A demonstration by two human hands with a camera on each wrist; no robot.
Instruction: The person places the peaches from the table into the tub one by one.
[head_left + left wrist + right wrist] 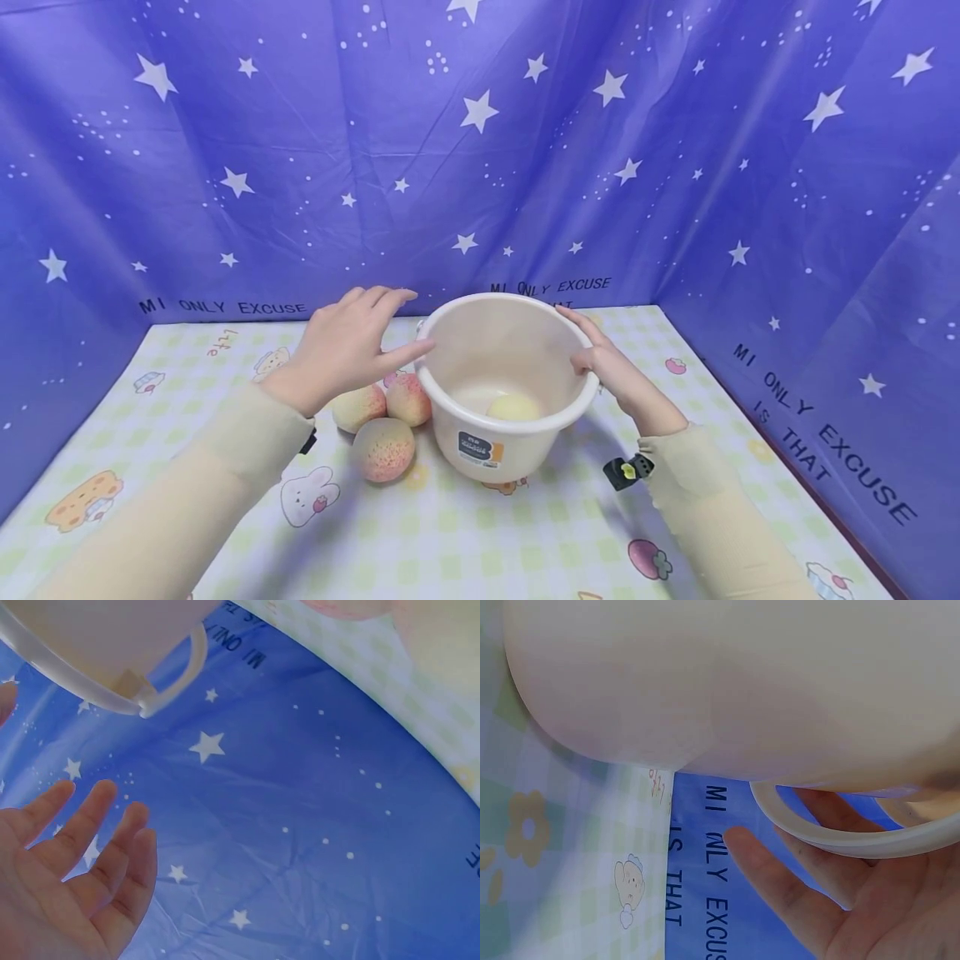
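Note:
A cream plastic bucket (495,450) stands upright on the table, a pale yellow round thing (514,407) lying at its bottom. My right hand (618,375) grips the bucket's right rim, thumb inside and fingers outside; in the right wrist view, the bucket's handle (840,841) crosses in front of that hand (885,907). My left hand (348,342) is raised at the left rim, fingers spread and holding nothing, its thumb tip by the rim. Beneath it, three peaches (384,450) sit close together left of the bucket. The left wrist view shows the loosely bent fingers (97,832).
A checked cloth with cartoon prints (480,542) covers the table. Blue star-printed curtains (300,125) rise behind it and on both sides. A label (480,450) is on the bucket's front.

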